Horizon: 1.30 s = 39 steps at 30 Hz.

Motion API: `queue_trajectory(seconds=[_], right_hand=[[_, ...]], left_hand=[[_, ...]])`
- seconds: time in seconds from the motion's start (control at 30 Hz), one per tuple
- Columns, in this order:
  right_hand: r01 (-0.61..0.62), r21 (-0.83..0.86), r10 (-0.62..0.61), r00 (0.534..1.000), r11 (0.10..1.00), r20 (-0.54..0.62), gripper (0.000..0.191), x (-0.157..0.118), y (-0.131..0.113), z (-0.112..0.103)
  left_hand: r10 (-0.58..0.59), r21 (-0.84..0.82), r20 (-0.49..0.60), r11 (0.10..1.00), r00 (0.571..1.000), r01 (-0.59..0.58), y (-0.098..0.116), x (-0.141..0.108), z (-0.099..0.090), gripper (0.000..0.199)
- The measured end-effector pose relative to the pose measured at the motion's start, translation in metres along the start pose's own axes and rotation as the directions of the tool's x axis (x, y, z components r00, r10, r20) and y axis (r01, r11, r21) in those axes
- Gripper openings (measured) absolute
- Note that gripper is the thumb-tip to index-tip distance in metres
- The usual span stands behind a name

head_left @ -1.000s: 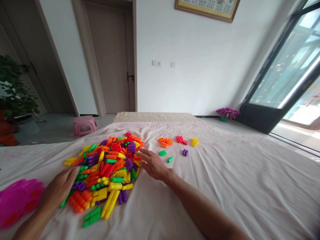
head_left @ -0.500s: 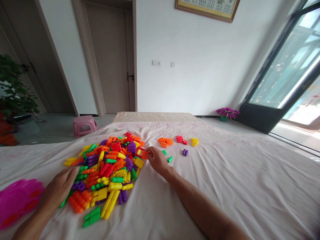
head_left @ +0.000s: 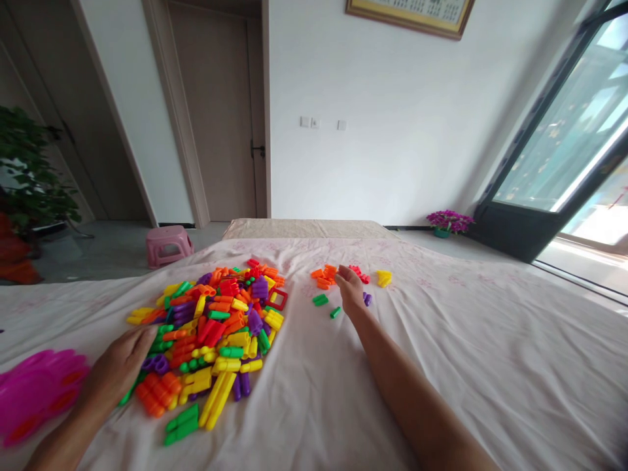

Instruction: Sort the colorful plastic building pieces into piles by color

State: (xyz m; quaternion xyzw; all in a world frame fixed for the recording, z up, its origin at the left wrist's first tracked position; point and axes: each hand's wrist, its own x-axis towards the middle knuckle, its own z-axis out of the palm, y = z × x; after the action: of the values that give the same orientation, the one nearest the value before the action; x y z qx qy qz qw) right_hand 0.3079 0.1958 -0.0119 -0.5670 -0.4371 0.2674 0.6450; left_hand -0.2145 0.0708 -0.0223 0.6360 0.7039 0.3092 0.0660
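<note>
A heap of colorful plastic building blocks [head_left: 213, 327] lies on the bed-like, cloth-covered surface. My left hand [head_left: 128, 356] rests at the heap's left edge with fingers extended, beside green blocks [head_left: 161, 340]; nothing shows in its grip. To the right of the heap, my right hand [head_left: 350, 288] is closed at the fingertips around an orange block, mostly hidden, beside a small group of orange blocks [head_left: 322, 282]. Red blocks [head_left: 364, 277] sit just beyond that hand, and purple blocks [head_left: 367, 299] are partly covered by it. Green blocks [head_left: 320, 299] lie nearer me.
Yellow blocks [head_left: 384, 279] lie at the far right of the sorted groups. A red square frame piece [head_left: 279, 299] pokes out from the heap's right edge. The pink plastic tray-like item [head_left: 39, 386] sits at left. Beyond stands a pink stool [head_left: 169, 246].
My right hand has moved right and away from the heap's edge to the orange group, carrying an orange block. The red frame piece has come into view. My left hand has stayed put.
</note>
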Motion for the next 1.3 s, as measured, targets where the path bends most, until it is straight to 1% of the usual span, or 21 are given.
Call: queue_trajectory(seconds=[0.13,0.23,0.3,0.37,0.4,0.47,0.57,0.6,0.67,0.7,0.73,0.8,0.87,0.93,1.0,1.03,1.1,1.17,1.23,1.3], right_hand=[[0.002,-0.003,-0.002,1.0,1.0,-0.001,0.053,0.001,0.004,-0.004],[0.054,-0.021,-0.054,0.998,0.998,0.017,0.05,-0.007,0.001,-0.002],[0.111,-0.053,-0.106,0.99,0.992,0.09,0.042,-0.016,-0.005,0.004],[0.176,-0.068,-0.156,0.961,0.982,0.23,0.032,-0.029,-0.015,0.012],[0.214,-0.072,-0.182,0.933,0.974,0.312,0.028,-0.037,-0.02,0.016],[0.313,-0.096,-0.235,0.853,0.945,0.467,0.022,-0.056,-0.033,0.025],[0.489,-0.151,-0.277,0.693,0.859,0.666,0.018,-0.085,-0.051,0.034],[0.547,-0.172,-0.278,0.642,0.819,0.715,0.021,-0.094,-0.055,0.036],[0.656,-0.214,-0.277,0.561,0.724,0.78,0.036,-0.109,-0.061,0.039],[0.7,-0.235,-0.279,0.536,0.674,0.797,0.043,-0.114,-0.063,0.041],[0.734,-0.252,-0.28,0.518,0.631,0.808,0.044,-0.118,-0.063,0.042],[0.762,-0.27,-0.272,0.502,0.589,0.821,0.032,-0.12,-0.062,0.044],[0.748,-0.28,-0.252,0.511,0.602,0.822,0.022,-0.12,-0.06,0.045],[0.714,-0.286,-0.231,0.533,0.639,0.814,0.021,-0.117,-0.058,0.045],[0.673,-0.291,-0.224,0.569,0.68,0.791,0.019,-0.112,-0.057,0.043],[0.651,-0.294,-0.232,0.597,0.7,0.768,0.017,-0.109,-0.056,0.042],[0.597,-0.3,-0.255,0.67,0.744,0.697,0.016,-0.098,-0.055,0.039],[0.513,-0.316,-0.262,0.767,0.798,0.585,0.015,-0.079,-0.053,0.031],[0.407,-0.339,-0.239,0.866,0.849,0.44,0.017,-0.054,-0.048,0.018],[0.306,-0.356,-0.213,0.937,0.883,0.277,0.022,-0.027,-0.04,-0.002]], left_hand=[[-0.003,0.011,0.009,1.0,1.0,0.003,0.0,0.0,-0.001,0.057],[0.002,0.008,0.004,1.0,1.0,-0.002,0.001,0.0,-0.002,0.056],[0.005,0.001,0.001,1.0,1.0,-0.005,0.002,-0.001,-0.002,0.055],[0.002,-0.005,-0.005,1.0,1.0,-0.002,0.003,-0.001,-0.002,0.055],[0.0,-0.007,-0.006,1.0,1.0,0.0,0.004,-0.001,-0.002,0.055],[-0.006,-0.012,-0.005,1.0,1.0,0.006,0.005,-0.001,-0.002,0.056],[-0.007,-0.017,0.004,1.0,1.0,0.007,0.006,-0.001,-0.002,0.056],[-0.008,-0.017,0.005,1.0,1.0,0.008,0.006,-0.001,-0.002,0.056],[-0.007,-0.012,0.002,1.0,1.0,0.007,0.005,-0.001,-0.002,0.055],[-0.006,-0.01,-0.002,1.0,1.0,0.006,0.004,0.0,-0.001,0.054],[-0.005,-0.008,-0.003,1.0,1.0,0.005,0.003,0.0,-0.001,0.054],[0.0,-0.002,-0.003,1.0,1.0,0.0,0.002,0.0,0.0,0.054],[0.005,0.005,-0.001,1.0,1.0,-0.005,0.002,0.0,0.0,0.055],[0.004,0.011,0.004,1.0,1.0,-0.004,0.002,0.0,-0.001,0.056],[0.002,0.008,0.009,1.0,1.0,-0.002,0.002,0.0,-0.001,0.056],[0.003,0.004,0.013,1.0,1.0,-0.003,0.001,0.0,-0.001,0.056],[0.014,-0.011,0.015,1.0,1.0,-0.014,-0.001,0.0,0.0,0.055],[0.022,-0.027,0.014,0.999,1.0,-0.022,-0.004,0.001,0.001,0.054],[0.02,-0.04,0.01,0.999,1.0,-0.02,-0.005,0.002,0.002,0.054],[0.012,-0.047,0.005,0.999,1.0,-0.012,-0.006,0.002,0.002,0.054]])
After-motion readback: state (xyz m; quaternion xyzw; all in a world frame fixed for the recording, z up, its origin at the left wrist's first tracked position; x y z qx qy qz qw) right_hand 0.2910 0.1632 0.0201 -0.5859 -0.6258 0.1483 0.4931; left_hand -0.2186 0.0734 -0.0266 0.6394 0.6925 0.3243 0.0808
